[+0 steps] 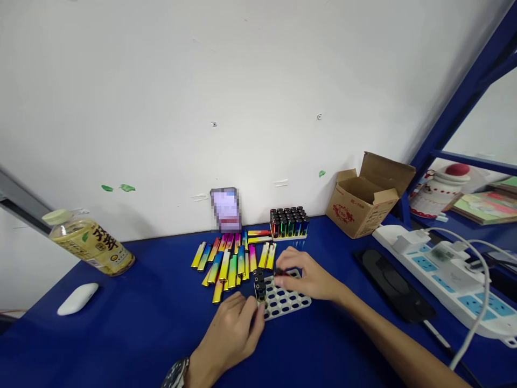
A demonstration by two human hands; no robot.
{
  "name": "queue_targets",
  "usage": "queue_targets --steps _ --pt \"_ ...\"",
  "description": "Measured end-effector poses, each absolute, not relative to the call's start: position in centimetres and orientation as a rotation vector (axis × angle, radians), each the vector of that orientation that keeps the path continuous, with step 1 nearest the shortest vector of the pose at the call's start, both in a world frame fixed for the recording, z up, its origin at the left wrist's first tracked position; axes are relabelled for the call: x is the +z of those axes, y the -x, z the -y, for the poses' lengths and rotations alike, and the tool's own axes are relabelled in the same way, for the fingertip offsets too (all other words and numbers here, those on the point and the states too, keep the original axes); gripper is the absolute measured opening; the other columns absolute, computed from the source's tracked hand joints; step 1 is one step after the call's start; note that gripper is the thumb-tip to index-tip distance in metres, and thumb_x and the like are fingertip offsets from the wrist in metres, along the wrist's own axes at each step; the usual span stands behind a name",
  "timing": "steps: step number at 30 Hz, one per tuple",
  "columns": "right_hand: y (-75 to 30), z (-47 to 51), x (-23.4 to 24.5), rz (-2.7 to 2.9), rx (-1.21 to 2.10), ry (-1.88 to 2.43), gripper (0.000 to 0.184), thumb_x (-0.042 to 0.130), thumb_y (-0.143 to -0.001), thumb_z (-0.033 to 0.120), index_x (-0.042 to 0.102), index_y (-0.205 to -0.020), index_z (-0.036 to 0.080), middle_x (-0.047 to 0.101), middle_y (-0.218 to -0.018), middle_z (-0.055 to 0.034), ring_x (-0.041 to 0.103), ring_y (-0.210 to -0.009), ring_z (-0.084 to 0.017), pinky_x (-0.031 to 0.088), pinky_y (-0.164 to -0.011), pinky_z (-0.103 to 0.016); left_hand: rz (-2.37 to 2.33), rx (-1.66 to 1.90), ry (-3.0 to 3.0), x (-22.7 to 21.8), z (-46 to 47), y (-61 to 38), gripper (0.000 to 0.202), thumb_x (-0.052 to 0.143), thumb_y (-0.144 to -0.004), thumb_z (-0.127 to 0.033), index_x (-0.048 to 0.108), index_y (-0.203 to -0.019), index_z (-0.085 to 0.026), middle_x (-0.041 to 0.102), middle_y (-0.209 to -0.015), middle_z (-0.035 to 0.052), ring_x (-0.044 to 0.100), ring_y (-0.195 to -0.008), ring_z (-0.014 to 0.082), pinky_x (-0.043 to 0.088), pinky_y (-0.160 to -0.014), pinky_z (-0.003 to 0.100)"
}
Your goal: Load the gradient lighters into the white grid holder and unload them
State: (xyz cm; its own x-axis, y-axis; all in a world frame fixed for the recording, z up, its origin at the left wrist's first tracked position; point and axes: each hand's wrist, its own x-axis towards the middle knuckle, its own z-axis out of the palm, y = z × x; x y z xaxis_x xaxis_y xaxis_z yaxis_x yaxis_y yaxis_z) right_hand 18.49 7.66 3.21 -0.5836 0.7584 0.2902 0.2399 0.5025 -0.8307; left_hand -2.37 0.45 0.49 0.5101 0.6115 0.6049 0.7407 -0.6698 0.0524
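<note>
A white tray with round holes (287,305) lies on the blue table, and a few lighters (259,284) stand in its left corner. My left hand (232,330) rests against the tray's near left edge, fingers curled on it. My right hand (305,275) hovers over the tray's far side, pinching a dark lighter (279,272). Just beyond, several rainbow-coloured lighters (231,259) lie loose in a row. A second tray filled with upright lighters (288,222) stands by the wall.
A tilted tea bottle (89,243) and a white mouse (77,298) are at the left. An open cardboard box (368,195), a black pad (393,282) and a white power strip (446,269) with cables are at the right. A blurred card (226,209) leans on the wall.
</note>
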Motion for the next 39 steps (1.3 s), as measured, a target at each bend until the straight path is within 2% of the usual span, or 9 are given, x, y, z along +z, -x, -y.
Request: queue_targets --steps 3,7,12,15,19,24,30,34,39 --pt "-18.3 -7.1 3.1 2.208 1.019 0.780 0.044 0.064 -0.079 0.044 0.048 -0.049 0.015 0.043 -0.058 0.0021 0.039 -0.055 -0.009 0.029 -0.051 -0.023 1.262 -0.925 2.272 0.6 -1.3 3.2 0.026 0.045 -0.089 -0.013 0.044 -0.064 -0.020 0.045 -0.051 -0.0031 0.044 -0.046 0.0121 0.035 -0.051 0.026" --pt "-17.3 -6.5 2.2 2.156 1.204 0.753 0.037 0.055 -0.087 0.041 0.061 -0.063 0.013 0.049 -0.051 0.0025 0.044 -0.047 -0.008 0.029 -0.047 -0.021 1.467 -0.835 2.062 0.2 -2.5 4.2 0.016 0.044 -0.090 -0.020 0.054 -0.079 -0.015 0.055 -0.063 0.0030 0.053 -0.060 0.0174 0.040 -0.060 0.029" --pt "-16.4 -5.8 2.3 2.361 0.773 0.724 0.035 0.051 -0.091 0.033 0.061 -0.065 0.013 0.057 -0.058 -0.0023 0.049 -0.052 -0.011 0.029 -0.052 -0.024 1.600 -0.591 1.929 -1.0 -3.4 5.0 0.029 0.046 -0.090 -0.033 0.060 -0.096 -0.009 0.060 -0.081 0.0126 0.054 -0.072 0.0248 0.042 -0.065 0.035" --pt "-16.2 -5.6 2.5 2.508 0.563 0.807 0.033 0.055 -0.090 0.038 0.062 -0.068 0.014 0.061 -0.063 -0.0030 0.050 -0.054 -0.012 0.025 -0.052 -0.025 1.599 -0.506 1.985 -1.3 -3.6 5.1 0.026 0.042 -0.092 -0.027 0.062 -0.091 -0.011 0.059 -0.077 0.0114 0.054 -0.072 0.0247 0.043 -0.066 0.036" --pt "-16.6 -6.3 2.2 2.571 0.641 0.830 0.040 0.057 -0.085 0.051 0.062 -0.066 0.016 0.060 -0.063 -0.0009 0.049 -0.055 -0.011 0.027 -0.052 -0.023 1.611 -0.476 2.043 -0.8 -3.3 5.2 0.027 0.039 -0.090 -0.021 0.061 -0.076 -0.014 0.059 -0.068 0.0090 0.054 -0.067 0.0234 0.043 -0.064 0.035" --pt "-17.7 -8.0 1.5 2.378 0.566 1.050 0.052 0.023 -0.100 0.036 0.061 -0.071 0.016 0.056 -0.061 -0.0020 0.049 -0.059 -0.014 0.036 -0.064 -0.026 1.823 -0.522 2.042 -0.1 -2.8 5.4 0.028 0.041 -0.085 -0.023 0.056 -0.062 -0.017 0.059 -0.059 0.0069 0.058 -0.059 0.0209 0.041 -0.053 0.029" --pt "-18.3 -9.2 0.8 2.458 0.286 1.360 0.043 0.021 -0.099 0.040 0.053 -0.126 0.030 0.057 -0.091 -0.0063 0.051 -0.083 -0.021 0.039 -0.076 -0.034 2.189 -1.059 2.110 1.0 -2.7 5.2 0.030 0.043 -0.083 -0.042 0.062 -0.077 -0.020 0.066 -0.065 0.0024 0.063 -0.060 0.0178 0.045 -0.056 0.026" --pt "-18.3 -9.3 0.6 2.520 0.272 1.450 0.042 0.018 -0.099 0.040 0.058 -0.111 0.030 0.056 -0.089 -0.0053 0.050 -0.083 -0.021 0.037 -0.075 -0.036 2.486 -1.502 2.117 1.8 -2.6 4.6 0.026 0.055 -0.076 -0.047 0.055 -0.081 -0.021 0.068 -0.067 -0.0005 0.066 -0.065 0.0181 0.048 -0.059 0.026" --pt "-18.6 -9.6 0.5 2.453 0.225 1.586 0.029 0.032 -0.096 0.039 0.057 -0.094 0.024 0.056 -0.090 -0.0063 0.050 -0.085 -0.023 0.036 -0.072 -0.035 2.464 -1.952 2.205 1.5 -2.9 4.5 0.023 0.056 -0.073 -0.034 0.046 -0.088 -0.021 0.066 -0.073 -0.0002 0.065 -0.070 0.0171 0.050 -0.063 0.028"
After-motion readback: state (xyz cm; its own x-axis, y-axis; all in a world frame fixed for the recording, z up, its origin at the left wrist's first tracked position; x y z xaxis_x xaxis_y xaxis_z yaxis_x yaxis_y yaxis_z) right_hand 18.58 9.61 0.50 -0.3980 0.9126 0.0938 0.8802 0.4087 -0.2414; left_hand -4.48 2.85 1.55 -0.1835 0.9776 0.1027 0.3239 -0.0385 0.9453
